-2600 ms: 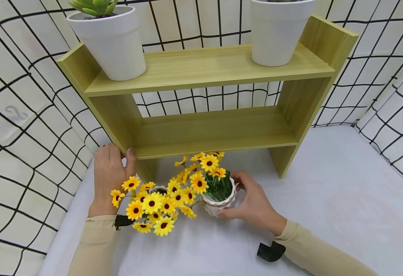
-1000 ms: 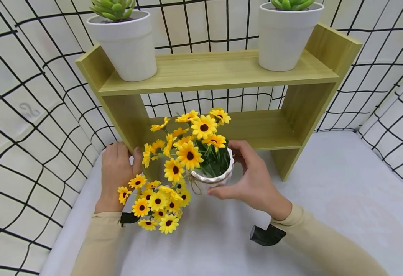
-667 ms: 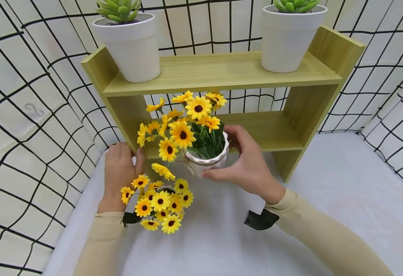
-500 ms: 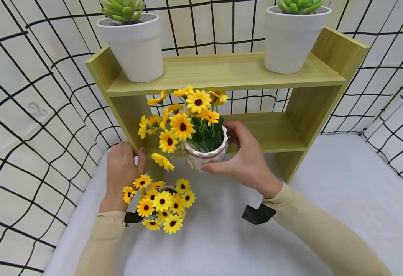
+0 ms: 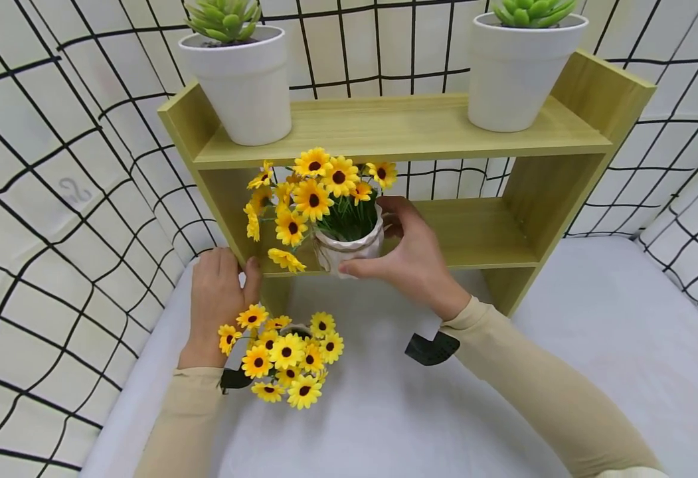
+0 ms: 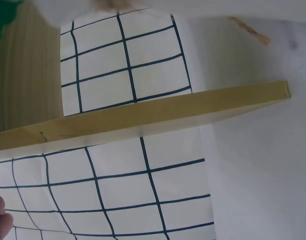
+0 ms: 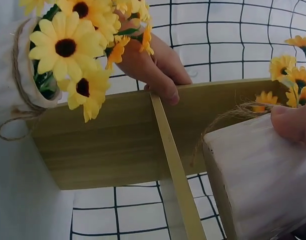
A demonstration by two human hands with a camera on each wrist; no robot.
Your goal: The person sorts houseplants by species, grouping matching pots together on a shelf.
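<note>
My right hand holds a white ruffled flowerpot of artificial sunflowers, thumb in front and fingers round the far side. This pot is raised off the table at the front of the lower shelf board, and its base shows tilted in the right wrist view. At the left end of the wooden shelf, my left hand grips the side panel, its thumb on the front edge. A second pot with yellow sunflowers stands on the table beside my left wrist, mostly hidden by its blooms.
Two white pots with succulents, one at the left and one at the right, stand on the upper board. Black wire grid panels surround the back and sides. A white cloth covers the table.
My right hand has lifted the sunflower pot from the table up to the front of the lower board. My left hand stays on the side panel. The whole view has shifted slightly.
</note>
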